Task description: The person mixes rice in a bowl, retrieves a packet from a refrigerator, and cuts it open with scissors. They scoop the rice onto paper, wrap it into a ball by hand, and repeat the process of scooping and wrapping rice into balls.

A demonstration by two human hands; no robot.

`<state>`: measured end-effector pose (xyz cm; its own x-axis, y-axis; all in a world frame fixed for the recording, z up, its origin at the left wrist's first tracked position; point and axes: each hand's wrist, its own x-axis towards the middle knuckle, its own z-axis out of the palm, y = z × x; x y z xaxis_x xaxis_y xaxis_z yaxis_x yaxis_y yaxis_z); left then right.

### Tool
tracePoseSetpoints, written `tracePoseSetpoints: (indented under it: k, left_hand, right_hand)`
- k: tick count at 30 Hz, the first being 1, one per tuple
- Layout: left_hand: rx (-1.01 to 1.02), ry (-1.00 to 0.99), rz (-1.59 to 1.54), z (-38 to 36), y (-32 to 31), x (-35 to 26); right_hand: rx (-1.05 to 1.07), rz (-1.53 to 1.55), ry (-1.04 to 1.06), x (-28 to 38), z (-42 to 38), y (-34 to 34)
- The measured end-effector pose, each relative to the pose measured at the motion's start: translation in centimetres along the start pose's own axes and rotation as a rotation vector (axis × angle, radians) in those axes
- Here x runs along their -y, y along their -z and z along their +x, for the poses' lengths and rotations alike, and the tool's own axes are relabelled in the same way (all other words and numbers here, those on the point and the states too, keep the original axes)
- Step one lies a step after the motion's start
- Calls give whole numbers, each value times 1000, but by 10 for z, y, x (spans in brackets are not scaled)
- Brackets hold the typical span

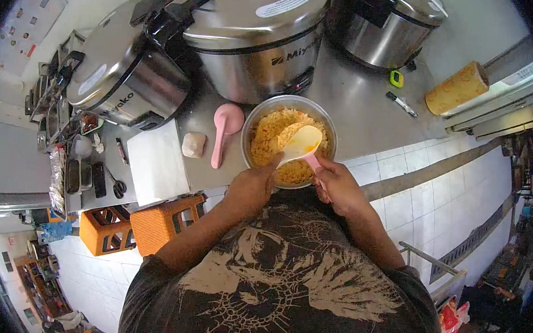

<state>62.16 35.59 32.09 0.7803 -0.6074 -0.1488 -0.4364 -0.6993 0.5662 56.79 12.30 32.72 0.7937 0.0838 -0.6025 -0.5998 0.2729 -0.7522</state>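
My left hand point(251, 189) is closed around the handle of a white rice paddle point(303, 143), which has a yellow-orange smear on its blade. In my right hand point(341, 188) is the pink handle of a scoop point(312, 162); its bowl is mostly hidden behind the paddle. Both tools are over a round metal bowl point(247, 146) that holds orange-yellow fried rice point(265, 142). A mound of rice shows just beside the paddle blade. On the counter left of the bowl lies a pink ladle point(224, 125), near a wrapped rice portion point(194, 144).
Large rice cookers point(249, 71) line the back of the steel counter point(351, 120). White paper sheets point(154, 161), scissors point(115, 184) and a marker point(401, 104) lie on it. A paper roll point(457, 89) is at right. Orange stools point(161, 221) stand below left.
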Motion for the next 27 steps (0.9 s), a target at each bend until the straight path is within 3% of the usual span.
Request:
tracePoseSetpoints:
  k: [7, 14, 17, 20, 27]
  left_hand:
    - [-130, -37, -21, 8, -4, 19]
    - [-155, 20, 97, 15, 9, 48]
    - [-123, -70, -43, 12, 27, 27]
    - [118, -128, 39, 8, 35, 2]
    - [-47, -148, 76, 19, 12, 21]
  right_hand:
    - [-11, 96, -7, 0, -10, -5]
    - [-46, -116, 77, -2, -16, 14]
    - [-51, -159, 45, 3, -18, 17]
    - [-30, -216, 26, 6, -11, 13]
    - [17, -270, 97, 10, -15, 4]
